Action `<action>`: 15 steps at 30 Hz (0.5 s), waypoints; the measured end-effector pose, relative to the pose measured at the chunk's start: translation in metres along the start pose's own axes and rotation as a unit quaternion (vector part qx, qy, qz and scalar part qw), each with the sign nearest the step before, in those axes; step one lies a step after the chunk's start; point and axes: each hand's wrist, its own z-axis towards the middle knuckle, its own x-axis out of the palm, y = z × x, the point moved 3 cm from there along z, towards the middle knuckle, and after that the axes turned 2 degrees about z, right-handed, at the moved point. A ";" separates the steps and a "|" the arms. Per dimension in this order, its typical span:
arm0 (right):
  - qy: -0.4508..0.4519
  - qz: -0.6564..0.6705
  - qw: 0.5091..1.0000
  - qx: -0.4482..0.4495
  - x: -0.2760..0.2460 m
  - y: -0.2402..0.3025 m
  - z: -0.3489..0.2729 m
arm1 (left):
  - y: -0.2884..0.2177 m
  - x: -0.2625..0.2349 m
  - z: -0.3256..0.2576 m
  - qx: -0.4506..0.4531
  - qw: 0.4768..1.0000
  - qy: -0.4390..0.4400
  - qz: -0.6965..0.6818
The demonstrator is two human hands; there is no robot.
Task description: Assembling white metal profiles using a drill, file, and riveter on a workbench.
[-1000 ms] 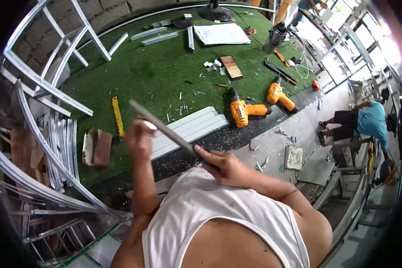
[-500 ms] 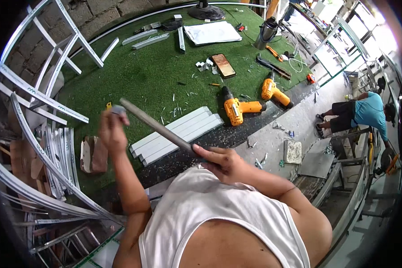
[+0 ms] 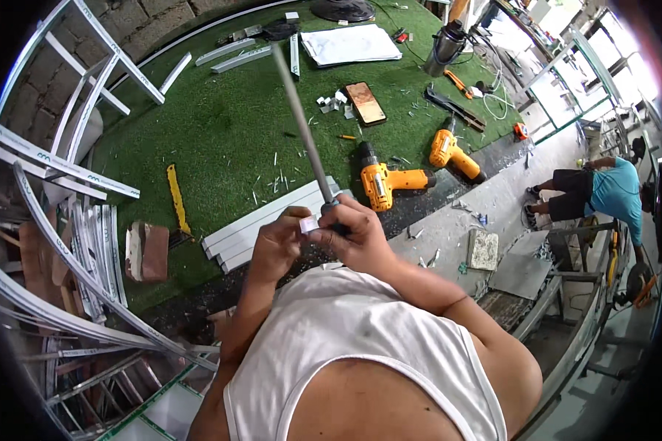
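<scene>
Before the white shirt (image 3: 360, 316), the left hand (image 3: 276, 242) has come, pinching a small shiny square piece (image 3: 309, 225) beside the long grey metal rod (image 3: 302, 121) clasped in the right hand (image 3: 359, 234), so both are close.

open room over the table (image 3: 221, 140) between frame (image 3: 66, 163) and rod (image 3: 300, 117), yellow tool (image 3: 177, 198) flat within it, drills (image 3: 391, 181) obstructing the rod's right

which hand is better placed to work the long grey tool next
Probably the right: the right hand grips the long grey tool at its near end, while the left hand is occupied with the small pale piece.
</scene>
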 end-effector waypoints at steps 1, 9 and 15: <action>-0.009 -0.024 1.000 -0.018 -0.003 -0.002 0.000 | 0.006 0.006 0.004 0.076 0.996 -0.037 0.032; 0.054 0.002 0.996 0.068 -0.051 0.011 -0.014 | -0.049 -0.028 0.025 0.260 0.926 -0.246 0.120; 0.159 -0.084 0.982 0.062 -0.065 0.004 -0.007 | -0.009 0.008 0.031 0.237 0.905 -0.183 0.302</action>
